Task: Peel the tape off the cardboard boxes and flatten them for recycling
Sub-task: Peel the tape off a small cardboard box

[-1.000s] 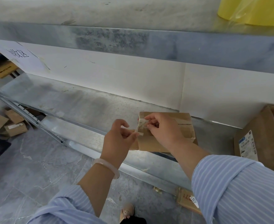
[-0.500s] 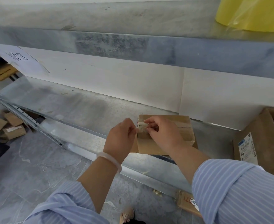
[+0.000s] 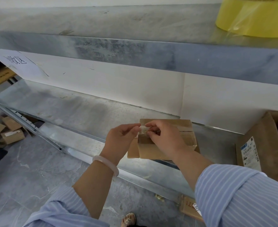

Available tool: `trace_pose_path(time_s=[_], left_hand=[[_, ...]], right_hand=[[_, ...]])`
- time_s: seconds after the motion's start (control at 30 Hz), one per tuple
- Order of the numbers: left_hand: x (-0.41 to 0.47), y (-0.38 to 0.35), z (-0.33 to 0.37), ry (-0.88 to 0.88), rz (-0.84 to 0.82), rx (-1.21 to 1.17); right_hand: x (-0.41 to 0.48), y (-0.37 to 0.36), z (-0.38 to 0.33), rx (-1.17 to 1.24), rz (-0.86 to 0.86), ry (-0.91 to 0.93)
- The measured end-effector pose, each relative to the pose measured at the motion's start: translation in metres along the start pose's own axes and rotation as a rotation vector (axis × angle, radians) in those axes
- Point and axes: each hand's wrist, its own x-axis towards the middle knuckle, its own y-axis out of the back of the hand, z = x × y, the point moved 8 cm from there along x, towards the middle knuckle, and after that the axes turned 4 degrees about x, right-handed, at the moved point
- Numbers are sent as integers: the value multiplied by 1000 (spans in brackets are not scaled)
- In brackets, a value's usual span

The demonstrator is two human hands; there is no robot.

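A small brown cardboard box [image 3: 186, 136] lies on the lower metal shelf [image 3: 79, 110], partly over its front edge, with clear tape still across its top. A short piece of clear tape [image 3: 142, 129] hangs above the box's left end. My left hand [image 3: 121, 140] pinches the tape's left edge with thumb and fingertips. My right hand [image 3: 164, 138] pinches its right edge and covers the middle of the box. Both hands hold the tape clear of the cardboard.
A larger open carton [image 3: 264, 146] with a printed label stands at the right of the shelf. A yellow tape roll [image 3: 256, 18] sits on the upper shelf. Several small boxes [image 3: 8, 130] lie on the grey floor at left, another box [image 3: 190, 208] below the shelf.
Both hands have risen slightly with the tape piece and drawn it out between them. The camera has tilted down a little; the box has not moved.
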Motion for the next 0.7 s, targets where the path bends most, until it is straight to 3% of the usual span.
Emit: trace_pose_path(time_s=[0.17, 0.5, 0.57, 0.7], left_hand=[[-3, -7, 8, -142, -31, 340], [18, -18, 15, -223, -142, 636], [22, -20, 10, -189, -155, 576], [27, -17, -18, 64, -152, 103]], right_hand=[[-1, 1, 0, 18, 4, -9], [-1, -3, -4, -46, 0, -32], [0, -3, -6, -89, 3, -40], [6, -7, -10, -259, -21, -44]])
